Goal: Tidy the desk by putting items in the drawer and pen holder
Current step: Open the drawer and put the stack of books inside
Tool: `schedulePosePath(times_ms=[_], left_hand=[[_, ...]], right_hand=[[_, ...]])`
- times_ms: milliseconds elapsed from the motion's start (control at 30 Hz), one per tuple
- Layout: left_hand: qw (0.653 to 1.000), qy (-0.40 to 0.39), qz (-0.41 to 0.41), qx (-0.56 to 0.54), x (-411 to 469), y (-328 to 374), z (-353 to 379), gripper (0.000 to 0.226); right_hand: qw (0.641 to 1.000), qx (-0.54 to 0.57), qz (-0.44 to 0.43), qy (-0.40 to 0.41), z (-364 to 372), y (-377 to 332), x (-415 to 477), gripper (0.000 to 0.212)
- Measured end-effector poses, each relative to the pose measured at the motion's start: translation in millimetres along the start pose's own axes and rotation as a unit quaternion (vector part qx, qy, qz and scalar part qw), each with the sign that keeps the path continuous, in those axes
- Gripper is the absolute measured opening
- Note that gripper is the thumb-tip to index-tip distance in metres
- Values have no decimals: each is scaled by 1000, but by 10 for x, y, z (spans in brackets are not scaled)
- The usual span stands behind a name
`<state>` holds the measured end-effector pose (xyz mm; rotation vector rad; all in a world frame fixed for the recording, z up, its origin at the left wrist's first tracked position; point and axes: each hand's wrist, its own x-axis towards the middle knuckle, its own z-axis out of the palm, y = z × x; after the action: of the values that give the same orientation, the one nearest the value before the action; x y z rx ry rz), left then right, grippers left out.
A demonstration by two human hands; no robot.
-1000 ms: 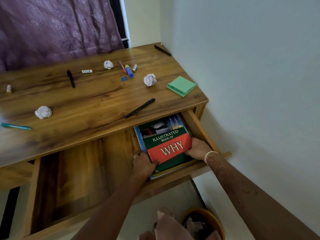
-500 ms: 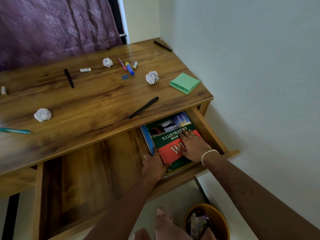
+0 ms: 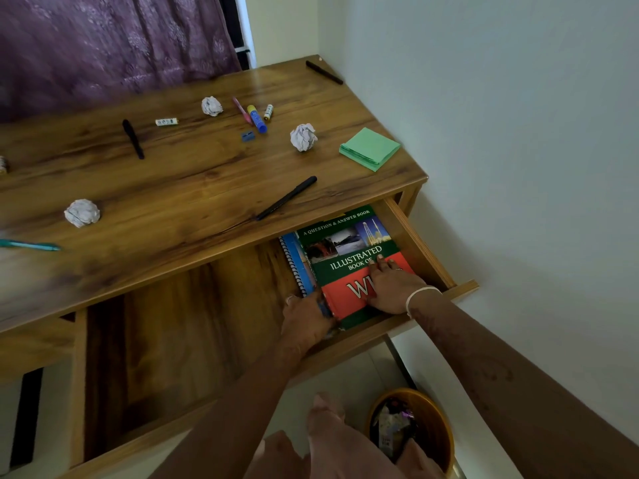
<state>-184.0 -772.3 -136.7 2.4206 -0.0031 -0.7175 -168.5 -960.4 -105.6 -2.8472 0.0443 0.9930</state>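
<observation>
the green and red hardcover book lies flat in the right end of the open wooden drawer. it is stacked on a blue spiral-bound notebook whose wire edge shows along its left side. this looks like the step of settling the books in place, squaring them toward the drawer's right wall.

the right hand rests palm down on the cover, fingers straight and slightly spread, pressing rather than holding. the left hand is at the stack's near left corner, back of the hand up. its fingers are tucked against the edges, and i can't tell whether they pinch the books or only nudge them. both forearms reach in over the drawer front.

next, i'd guess, both hands must let go and move up to the wooden desk top. a black pen, a green pad of sticky notes and a crumpled paper ball lie loose there. no pen holder is in sight. a brown waste bin sits on the floor below the drawer's right end.
</observation>
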Motion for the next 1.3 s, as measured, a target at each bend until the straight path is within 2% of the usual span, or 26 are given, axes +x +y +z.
schedulePosePath(times_ms=[133, 267, 400, 467, 667, 967, 1167, 1300], left_hand=[[992, 36, -3, -123, 39, -37, -129, 45], [982, 36, 7, -187, 99, 30, -263, 53], [967, 10, -1, -253, 121, 131, -269, 42], [962, 7, -4, -272, 121, 157, -262, 42], [938, -19, -31, -345, 124, 191, -292, 40], [927, -5, -54, -371, 204, 200, -234, 39], [940, -17, -66, -336, 272, 181, -292, 42], [951, -29, -55, -301, 275, 158, -277, 53]], right_hand=[[1000, -8, 1, 15, 2, 3, -14, 84], [999, -15, 2, 41, 43, 14, -17, 84], [993, 3, -9, 116, 40, -18, 11, 82], [991, 13, -12, 134, 14, -88, 42, 90], [996, 35, 12, 75, 154, -317, 87, 130], [997, 10, 35, 69, 221, -365, 26, 135], [997, 2, 45, 60, 233, -436, 36, 137], [998, 5, 46, 52, 216, -443, 37, 136]])
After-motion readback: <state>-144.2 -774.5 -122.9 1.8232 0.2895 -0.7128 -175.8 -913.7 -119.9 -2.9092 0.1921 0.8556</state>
